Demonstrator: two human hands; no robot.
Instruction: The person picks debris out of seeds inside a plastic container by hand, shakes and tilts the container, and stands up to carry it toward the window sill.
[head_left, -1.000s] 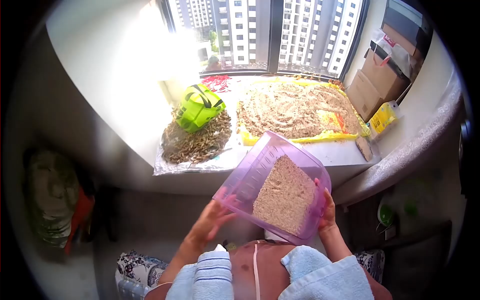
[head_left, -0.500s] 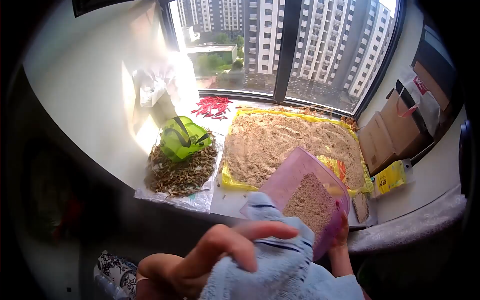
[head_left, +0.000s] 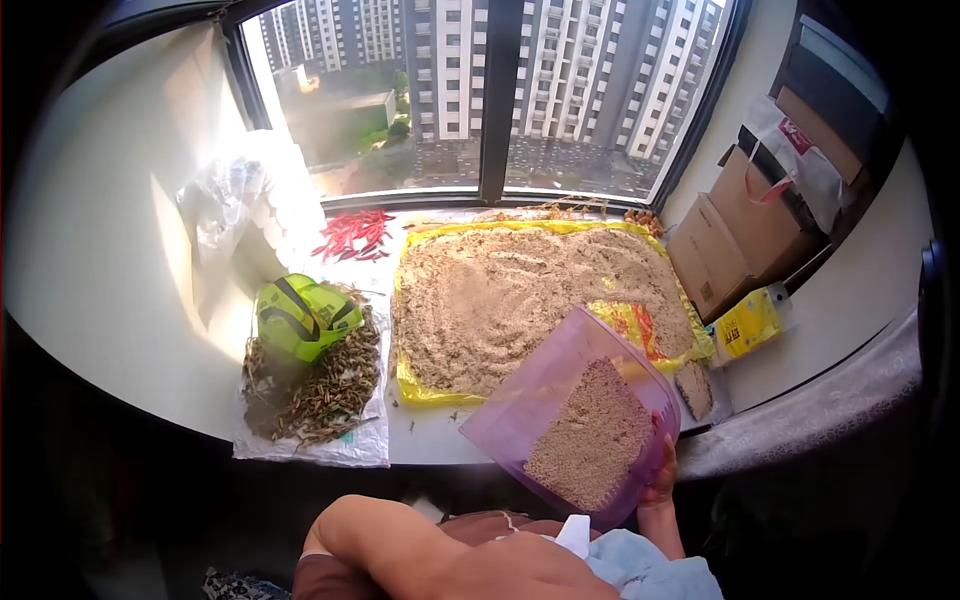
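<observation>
My right hand point(head_left: 660, 478) grips the right side of a translucent purple plastic basin point(head_left: 505, 425), its fingers against the outer wall. The basin is tilted, and a heap of pale tan grain point(head_left: 590, 440) lies in its lower part. Across the bottom of the view bends my left forearm point(head_left: 410, 545); the fingers of that hand are hidden, so its grip does not show. A light blue towel point(head_left: 640, 568) lies bunched by my right forearm, close to where my left arm ends. Behind the basin, a yellow plastic sheet point(head_left: 425, 397) carries a wide layer of similar grain point(head_left: 480, 300).
On the left, dried brown pods point(head_left: 330, 405) lie on a white sheet point(head_left: 368, 440), with a green bag point(head_left: 305, 318) on top. Red chillies point(head_left: 352, 235) lie by the window. Cardboard boxes point(head_left: 735, 245) and a yellow packet point(head_left: 748, 322) stand at the right.
The view has shifted, moving the sill's contents leftward and down. My left hand, which held the blue towel before the basin, has dropped low with it, uncovering the basin and its grain.
</observation>
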